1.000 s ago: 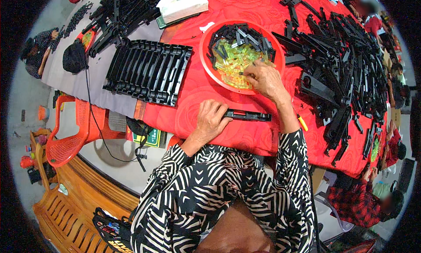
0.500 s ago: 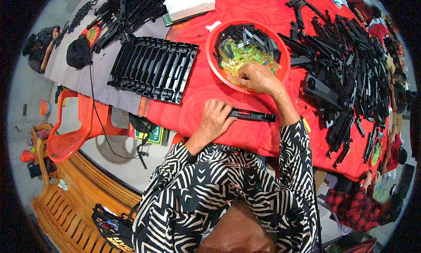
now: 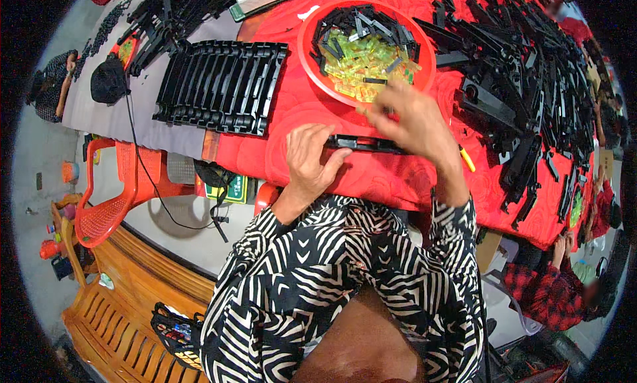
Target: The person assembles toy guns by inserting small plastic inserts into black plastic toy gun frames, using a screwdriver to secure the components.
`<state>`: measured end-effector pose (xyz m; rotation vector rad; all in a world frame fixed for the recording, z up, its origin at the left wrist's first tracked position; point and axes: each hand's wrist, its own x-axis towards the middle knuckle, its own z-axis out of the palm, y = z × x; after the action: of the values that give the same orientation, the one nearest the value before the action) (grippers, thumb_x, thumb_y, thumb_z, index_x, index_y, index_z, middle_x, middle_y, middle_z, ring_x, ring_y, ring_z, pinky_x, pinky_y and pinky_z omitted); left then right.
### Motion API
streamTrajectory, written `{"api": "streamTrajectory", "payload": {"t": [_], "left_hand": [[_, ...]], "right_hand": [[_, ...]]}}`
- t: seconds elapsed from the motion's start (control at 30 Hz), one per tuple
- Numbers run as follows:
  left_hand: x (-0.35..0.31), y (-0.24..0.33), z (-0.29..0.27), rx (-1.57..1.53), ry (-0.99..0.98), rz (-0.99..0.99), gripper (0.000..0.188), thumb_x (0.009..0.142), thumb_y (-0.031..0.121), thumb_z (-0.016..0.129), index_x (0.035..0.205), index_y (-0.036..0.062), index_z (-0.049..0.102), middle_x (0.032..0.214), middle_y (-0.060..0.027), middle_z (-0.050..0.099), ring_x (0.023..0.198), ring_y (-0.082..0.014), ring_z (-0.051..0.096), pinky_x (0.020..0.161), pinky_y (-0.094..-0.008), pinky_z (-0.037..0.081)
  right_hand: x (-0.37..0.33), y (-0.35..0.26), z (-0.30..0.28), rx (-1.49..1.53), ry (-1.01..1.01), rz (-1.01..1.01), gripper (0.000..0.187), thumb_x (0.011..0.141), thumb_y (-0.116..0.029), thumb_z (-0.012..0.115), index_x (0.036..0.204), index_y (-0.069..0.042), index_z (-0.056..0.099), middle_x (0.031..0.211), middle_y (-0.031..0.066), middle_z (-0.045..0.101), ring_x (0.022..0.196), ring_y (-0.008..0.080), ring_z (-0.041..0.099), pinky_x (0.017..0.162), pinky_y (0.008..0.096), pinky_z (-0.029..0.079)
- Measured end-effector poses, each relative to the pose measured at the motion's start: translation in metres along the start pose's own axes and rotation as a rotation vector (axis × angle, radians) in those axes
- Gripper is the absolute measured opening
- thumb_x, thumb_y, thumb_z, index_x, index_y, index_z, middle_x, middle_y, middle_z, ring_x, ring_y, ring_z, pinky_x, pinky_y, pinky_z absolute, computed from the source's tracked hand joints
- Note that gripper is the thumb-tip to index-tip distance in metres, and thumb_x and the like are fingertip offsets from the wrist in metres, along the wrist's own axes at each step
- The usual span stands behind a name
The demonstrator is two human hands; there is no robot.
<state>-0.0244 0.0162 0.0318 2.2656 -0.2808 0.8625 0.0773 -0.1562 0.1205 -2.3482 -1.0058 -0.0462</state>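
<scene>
The right hand [image 3: 415, 121] had just shifted from over the red basin [image 3: 307, 70] to the black bar [image 3: 361, 144] nearside of it, bringing both hands to that piece, the left hand's [image 3: 306, 164] fingers [image 3: 310, 137] loosened and spread, the right's grasp too blurred to tell.
</scene>
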Motion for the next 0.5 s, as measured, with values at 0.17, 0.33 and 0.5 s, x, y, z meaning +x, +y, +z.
{"api": "streamTrajectory", "payload": {"t": [0.17, 0.33, 0.5], "left_hand": [[0.011, 0.024, -0.006, -0.443, -0.21, -0.25, 0.025, 0.071, 0.01, 0.07, 0.092, 0.0005, 0.059, 0.078, -0.0105, 0.06, 0.075, -0.0249, 0.057, 0.066, -0.0333, 0.045], [-0.008, 0.028, 0.003, -0.702, -0.317, -0.656, 0.008, 0.077, 0.001, 0.064, 0.083, 0.0001, 0.059, 0.077, -0.0077, 0.06, 0.073, -0.015, 0.058, 0.066, -0.0261, 0.046], [-0.011, 0.029, 0.006, -0.731, -0.308, -0.683, 0.012, 0.075, 0.002, 0.065, 0.085, 0.0001, 0.059, 0.074, -0.0064, 0.058, 0.072, -0.0161, 0.058, 0.064, -0.027, 0.046]], "right_hand": [[-0.059, -0.026, 0.026, -0.038, -0.08, 0.018, 0.015, 0.074, -0.016, 0.063, 0.082, -0.007, 0.054, 0.079, 0.0096, 0.048, 0.064, 0.0287, 0.056, 0.048, 0.0391, 0.047], [-0.09, -0.023, 0.054, 0.113, 0.108, 0.171, 0.016, 0.071, -0.01, 0.068, 0.083, -0.006, 0.058, 0.078, 0.0079, 0.053, 0.064, 0.0259, 0.056, 0.05, 0.0354, 0.047], [-0.097, -0.015, 0.064, 0.21, 0.206, 0.179, 0.016, 0.069, -0.007, 0.07, 0.08, -0.004, 0.059, 0.076, 0.0085, 0.055, 0.066, 0.0251, 0.054, 0.053, 0.0339, 0.047]]}}
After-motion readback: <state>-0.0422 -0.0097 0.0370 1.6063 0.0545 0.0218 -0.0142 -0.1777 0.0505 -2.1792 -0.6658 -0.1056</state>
